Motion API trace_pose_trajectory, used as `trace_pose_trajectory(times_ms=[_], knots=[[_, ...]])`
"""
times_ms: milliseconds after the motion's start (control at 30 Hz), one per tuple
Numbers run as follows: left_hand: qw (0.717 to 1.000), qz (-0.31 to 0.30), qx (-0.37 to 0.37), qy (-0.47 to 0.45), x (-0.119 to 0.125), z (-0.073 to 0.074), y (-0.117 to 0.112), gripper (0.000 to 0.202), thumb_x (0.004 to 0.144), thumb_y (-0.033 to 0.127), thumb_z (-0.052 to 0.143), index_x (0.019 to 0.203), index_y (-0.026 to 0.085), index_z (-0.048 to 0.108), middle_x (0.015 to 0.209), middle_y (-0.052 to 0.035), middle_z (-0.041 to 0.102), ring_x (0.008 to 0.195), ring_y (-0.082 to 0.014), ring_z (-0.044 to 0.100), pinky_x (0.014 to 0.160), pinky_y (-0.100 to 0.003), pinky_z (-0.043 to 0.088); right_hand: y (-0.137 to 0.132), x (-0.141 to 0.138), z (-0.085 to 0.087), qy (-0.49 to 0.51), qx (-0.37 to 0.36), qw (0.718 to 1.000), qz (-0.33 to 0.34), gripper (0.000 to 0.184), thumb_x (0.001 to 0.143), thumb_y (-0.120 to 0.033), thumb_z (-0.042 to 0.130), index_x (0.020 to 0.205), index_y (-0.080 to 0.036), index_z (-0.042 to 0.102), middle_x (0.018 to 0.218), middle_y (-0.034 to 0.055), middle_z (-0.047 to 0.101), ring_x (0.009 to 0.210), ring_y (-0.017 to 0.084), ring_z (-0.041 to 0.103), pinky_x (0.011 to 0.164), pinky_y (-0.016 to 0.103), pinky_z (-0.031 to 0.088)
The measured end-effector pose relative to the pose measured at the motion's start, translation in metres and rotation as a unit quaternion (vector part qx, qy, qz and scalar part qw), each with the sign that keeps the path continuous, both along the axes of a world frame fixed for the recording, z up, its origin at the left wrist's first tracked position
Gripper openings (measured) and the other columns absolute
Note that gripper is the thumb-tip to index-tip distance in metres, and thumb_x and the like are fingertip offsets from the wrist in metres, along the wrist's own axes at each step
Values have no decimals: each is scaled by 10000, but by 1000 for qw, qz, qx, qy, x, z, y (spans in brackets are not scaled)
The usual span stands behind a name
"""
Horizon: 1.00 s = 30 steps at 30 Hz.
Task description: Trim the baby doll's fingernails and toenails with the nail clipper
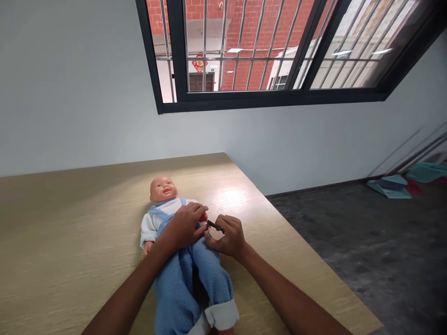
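A baby doll (176, 284) in blue overalls and a white shirt lies face up on the wooden table, its head toward the wall. My left hand (186, 224) rests across the doll's belly, its fingers closed around the doll's hand (204, 217) on the right side. In my right hand (229, 236) is a nail clipper (215, 226) with a dark lever, pinched between thumb and fingers. The clipper's tip is at the doll's fingers; whether it touches them I cannot tell. The doll's other hand (148, 248) lies on the table, partly behind my left forearm.
The table (70, 232) has its right edge running diagonally past my right forearm. Behind it is a pale wall (87, 93) with a barred window (244, 100). Teal dustpans (393, 187) lie on the dark floor (349, 232) at the far right.
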<state>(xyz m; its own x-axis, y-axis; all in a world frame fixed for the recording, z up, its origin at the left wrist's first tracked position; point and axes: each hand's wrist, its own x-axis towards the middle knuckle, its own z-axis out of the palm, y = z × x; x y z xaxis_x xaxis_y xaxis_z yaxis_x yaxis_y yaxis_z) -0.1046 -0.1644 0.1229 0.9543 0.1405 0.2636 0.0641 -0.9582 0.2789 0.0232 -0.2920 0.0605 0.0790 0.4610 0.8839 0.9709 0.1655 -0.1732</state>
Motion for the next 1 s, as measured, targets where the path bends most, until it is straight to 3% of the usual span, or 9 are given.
trace_pose_trajectory(times_ms=[300,500,667,1000], knots=[[1000,5,4,6,-1,4,-1,196,878,214,571,1072,182,563,1084,-75,626,1002,-243,569,869,-394,481,0,0,2,-1,-9,1000,4,223,921,-261,504,708,-195,501,589,-14,518,506,119,475,525,268,331],[1000,2,4,6,0,1,0,232,879,209,579,1109,181,559,1117,-79,623,1025,-249,561,894,-404,475,0,-1,3,5,-10,1000,-1,245,887,-320,566,692,-199,483,578,-20,501,498,119,465,518,267,317],[1000,0,2,3,-1,2,0,180,895,235,574,1068,183,567,1081,-72,622,1001,-245,561,883,-400,475,-1,0,3,23,-10,1000,2,274,949,-285,496,692,-201,453,567,-29,476,490,106,445,516,259,307],[1000,1,-5,11,0,1,0,236,876,215,583,1109,180,574,1124,-79,625,1043,-253,558,913,-410,472,0,-4,6,50,0,998,24,289,892,-294,587,688,-213,400,565,-47,422,493,106,404,507,264,292]])
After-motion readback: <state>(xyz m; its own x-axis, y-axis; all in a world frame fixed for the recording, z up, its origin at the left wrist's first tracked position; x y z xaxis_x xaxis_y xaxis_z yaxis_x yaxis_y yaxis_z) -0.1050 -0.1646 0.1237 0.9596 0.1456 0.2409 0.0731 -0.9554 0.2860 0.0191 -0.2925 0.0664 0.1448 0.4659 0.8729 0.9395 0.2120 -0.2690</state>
